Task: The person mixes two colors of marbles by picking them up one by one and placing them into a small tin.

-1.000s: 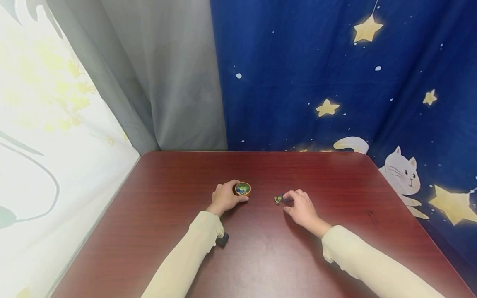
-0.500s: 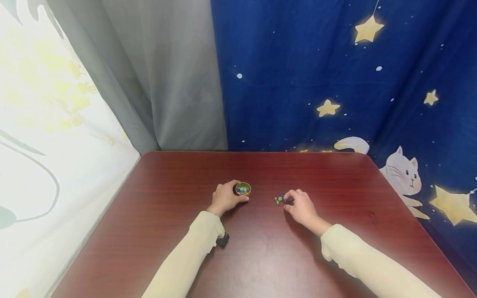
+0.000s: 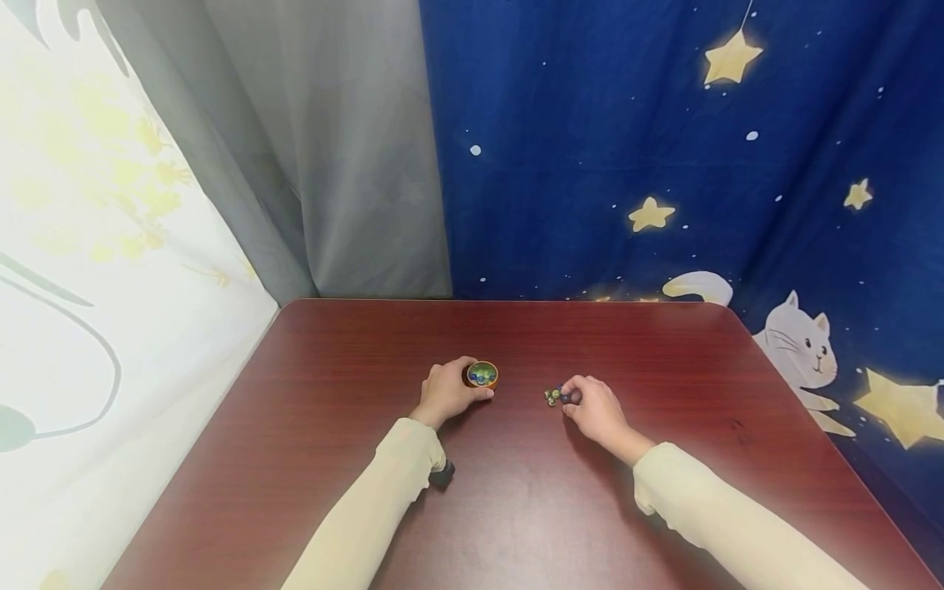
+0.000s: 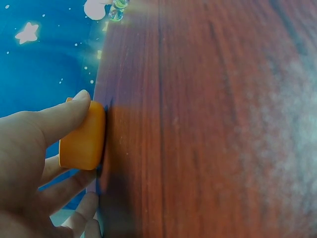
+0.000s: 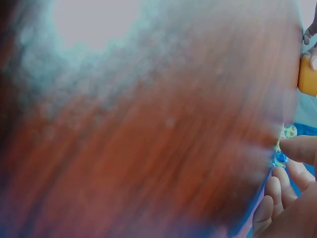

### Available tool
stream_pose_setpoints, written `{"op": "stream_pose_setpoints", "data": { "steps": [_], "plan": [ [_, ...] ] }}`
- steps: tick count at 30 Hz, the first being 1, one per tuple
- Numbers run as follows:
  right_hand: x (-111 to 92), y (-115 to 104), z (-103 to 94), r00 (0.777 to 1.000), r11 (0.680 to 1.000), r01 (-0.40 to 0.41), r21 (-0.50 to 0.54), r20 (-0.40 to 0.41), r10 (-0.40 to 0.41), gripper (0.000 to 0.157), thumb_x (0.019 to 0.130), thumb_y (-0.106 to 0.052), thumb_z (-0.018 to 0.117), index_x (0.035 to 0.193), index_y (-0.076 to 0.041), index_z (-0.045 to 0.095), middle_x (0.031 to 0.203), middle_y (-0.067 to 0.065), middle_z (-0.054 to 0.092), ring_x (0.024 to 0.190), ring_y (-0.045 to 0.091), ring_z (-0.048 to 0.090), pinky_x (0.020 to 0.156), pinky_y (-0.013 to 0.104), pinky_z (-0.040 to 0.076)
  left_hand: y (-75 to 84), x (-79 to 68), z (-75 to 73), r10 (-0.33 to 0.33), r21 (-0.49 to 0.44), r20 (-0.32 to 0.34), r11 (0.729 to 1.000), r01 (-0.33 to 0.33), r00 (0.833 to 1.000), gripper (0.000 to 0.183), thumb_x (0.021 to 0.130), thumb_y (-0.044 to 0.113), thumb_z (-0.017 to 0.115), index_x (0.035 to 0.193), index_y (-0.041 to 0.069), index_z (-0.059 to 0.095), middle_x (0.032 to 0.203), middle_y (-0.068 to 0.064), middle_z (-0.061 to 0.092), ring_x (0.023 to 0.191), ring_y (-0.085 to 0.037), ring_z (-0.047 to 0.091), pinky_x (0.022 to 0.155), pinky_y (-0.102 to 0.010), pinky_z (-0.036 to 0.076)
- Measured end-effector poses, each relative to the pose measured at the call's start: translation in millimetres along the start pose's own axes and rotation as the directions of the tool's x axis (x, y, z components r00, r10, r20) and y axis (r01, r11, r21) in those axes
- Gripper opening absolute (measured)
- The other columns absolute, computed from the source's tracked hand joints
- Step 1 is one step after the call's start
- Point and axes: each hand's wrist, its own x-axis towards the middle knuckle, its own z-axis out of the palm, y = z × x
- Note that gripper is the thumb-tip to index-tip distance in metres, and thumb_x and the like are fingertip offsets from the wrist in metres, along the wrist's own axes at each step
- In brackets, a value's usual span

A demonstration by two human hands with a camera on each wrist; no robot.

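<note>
My left hand (image 3: 447, 392) grips a small orange cup (image 3: 483, 387) that stands on the table, thumb on the near side and fingers on the far side. Inside it lie several green and blue glass marbles (image 3: 483, 378). In the left wrist view, the thumb lies along the cup's orange wall (image 4: 83, 141). To the right, my right hand (image 3: 599, 410) has its thumb and forefinger at a blue marble (image 5: 281, 156), pinching it at the table's surface. Just left of those fingertips sit several loose green marbles (image 3: 551, 397), partly hidden in the right wrist view.
The dark red wooden table (image 3: 501, 508) carries everything. A black strap-like device (image 3: 442, 475) sits at the left wrist. Behind the table's far edge hang a grey curtain (image 3: 361, 164) and a blue star-patterned curtain (image 3: 560, 164). A white patterned cloth (image 3: 88, 344) hangs at the left.
The right thumb and forefinger have drawn together slightly around the blue marble. My left hand and the cup have stayed in place; the whole view has shifted a little.
</note>
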Motion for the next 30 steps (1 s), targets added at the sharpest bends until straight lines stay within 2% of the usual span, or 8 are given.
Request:
{"op": "stream_pose_setpoints", "data": {
  "steps": [13, 30],
  "plan": [
    [1.5, -0.8, -2.6, 0.997, 0.998, -0.056, 0.016, 0.05, 0.055, 0.02, 0.076, -0.003, 0.077, 0.092, -0.01, 0.066, 0.075, -0.002, 0.06, 0.074, 0.016, 0.057, 0.067, 0.037, 0.044, 0.7, 0.0, -0.4, -0.003, 0.002, 0.005, 1.0, 0.003, 1.0, 0.062, 0.071, 0.048, 0.084, 0.125, 0.024, 0.064, 0.106, 0.003, 0.067, 0.107, -0.03, 0.052, 0.087, -0.052, 0.04],
    [2.1, 0.0, -3.1, 0.996, 0.997, -0.068, 0.024, 0.064, 0.066, 0.015, 0.077, -0.003, 0.076, 0.087, -0.01, 0.067, 0.074, -0.002, 0.06, 0.072, 0.016, 0.057, 0.067, 0.035, 0.045, -0.1, 1.1, 0.6, -0.003, 0.005, 0.009, 1.0, 0.003, 1.0, 0.063, 0.071, 0.048, 0.084, 0.125, 0.024, 0.064, 0.107, 0.002, 0.067, 0.107, -0.03, 0.051, 0.087, -0.052, 0.039]
  ]
}}
